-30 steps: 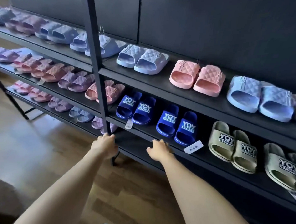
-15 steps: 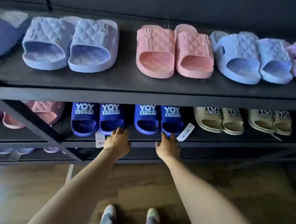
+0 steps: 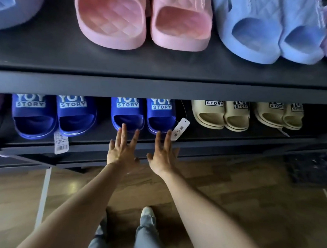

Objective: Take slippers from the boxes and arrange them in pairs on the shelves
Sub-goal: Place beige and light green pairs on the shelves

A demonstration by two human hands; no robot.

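Note:
Two dark blue pairs of slippers marked STORY stand on the lower shelf (image 3: pixel 223 139). My left hand (image 3: pixel 122 150) is flat with spread fingers, its tips at the toe of the left slipper (image 3: pixel 127 115) of the second blue pair. My right hand (image 3: pixel 162 154) is also flat and open, fingertips at the toe of that pair's right slipper (image 3: pixel 160 117). Neither hand holds anything. The first blue pair (image 3: pixel 53 116) stands to the left. A pink pair (image 3: pixel 142 21) and a light blue pair (image 3: pixel 273 33) sit on the upper shelf (image 3: pixel 160 86).
Two beige pairs (image 3: pixel 221 114) (image 3: pixel 279 115) stand to the right on the lower shelf. White tags hang by the blue slippers (image 3: pixel 180 129) (image 3: pixel 61 143). Below lie a wooden floor (image 3: pixel 249 191), my feet (image 3: pixel 146 214) and a dark mat (image 3: pixel 309 166) at right.
The view has closed in on the shelves. Both hands have opened flat and shifted right, from the shelf edge to the toes of the second blue pair.

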